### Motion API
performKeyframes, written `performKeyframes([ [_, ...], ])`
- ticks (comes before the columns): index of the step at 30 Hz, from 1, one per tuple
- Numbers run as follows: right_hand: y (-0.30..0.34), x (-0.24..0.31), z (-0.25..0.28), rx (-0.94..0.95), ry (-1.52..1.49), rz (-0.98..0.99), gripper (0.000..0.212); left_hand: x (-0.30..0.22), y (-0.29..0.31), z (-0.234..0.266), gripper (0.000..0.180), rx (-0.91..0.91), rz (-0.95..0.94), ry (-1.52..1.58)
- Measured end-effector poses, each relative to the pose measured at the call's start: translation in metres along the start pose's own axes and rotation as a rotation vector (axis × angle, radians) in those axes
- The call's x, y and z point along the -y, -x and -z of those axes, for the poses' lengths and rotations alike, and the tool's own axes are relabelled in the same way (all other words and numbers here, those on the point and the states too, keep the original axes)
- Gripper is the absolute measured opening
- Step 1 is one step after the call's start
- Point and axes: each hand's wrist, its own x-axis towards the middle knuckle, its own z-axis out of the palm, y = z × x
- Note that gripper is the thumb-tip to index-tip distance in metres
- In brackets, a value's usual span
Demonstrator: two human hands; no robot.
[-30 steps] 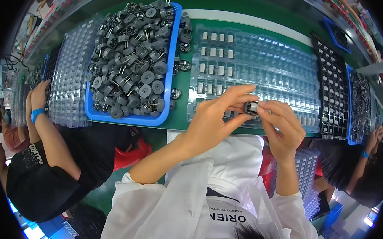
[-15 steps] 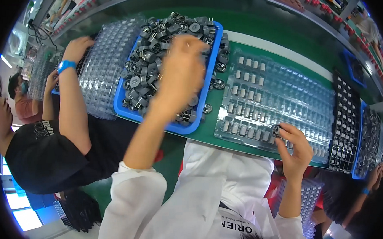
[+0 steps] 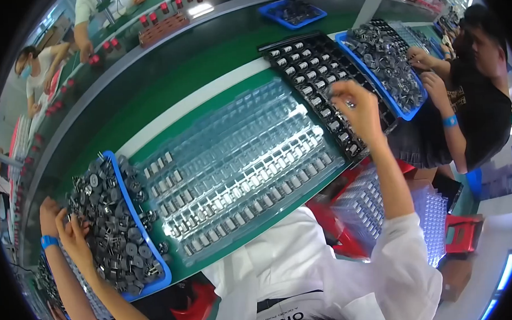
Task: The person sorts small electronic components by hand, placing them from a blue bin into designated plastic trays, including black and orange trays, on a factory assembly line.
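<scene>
My right hand (image 3: pixel 356 109) is raised over the black pocketed tray (image 3: pixel 305 77), its fingers pinched on a small round dark component (image 3: pixel 350 103) with a shiny face. At the far left, my left hand (image 3: pixel 76 239) is over the blue bin (image 3: pixel 120 184) heaped with grey round components (image 3: pixel 114 240) that have metal pins. Its fingertips are curled together among the parts, and what they grip is too small to make out. Between my hands lies a clear plastic tray (image 3: pixel 227 156), with silver-topped parts in its nearer rows and left columns.
A co-worker's hand (image 3: pixel 49 212) with a blue wristband reaches to the bin's left side. At the right, another person's hands (image 3: pixel 428 70) work by a second blue bin (image 3: pixel 407 116). Stacked clear trays (image 3: pixel 359 204) and a red stool (image 3: pixel 465 233) stand below the table edge.
The view has turned toward the right. My right hand has moved from the clear tray to above the black tray, still pinching a round component. My left hand stays at the bin.
</scene>
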Motion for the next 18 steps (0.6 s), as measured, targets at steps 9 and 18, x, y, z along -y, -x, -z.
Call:
performKeyframes([
  [9,-0.123,-0.108,0.004,-0.002,0.294,0.174,0.022,-0.069,0.043,-0.043,0.019,0.245,0.137,0.469],
  [18,-0.163,-0.131,-0.031,0.249,0.182,0.221,0.018,-0.12,0.102,-0.097,0.036,0.502,0.128,0.534],
])
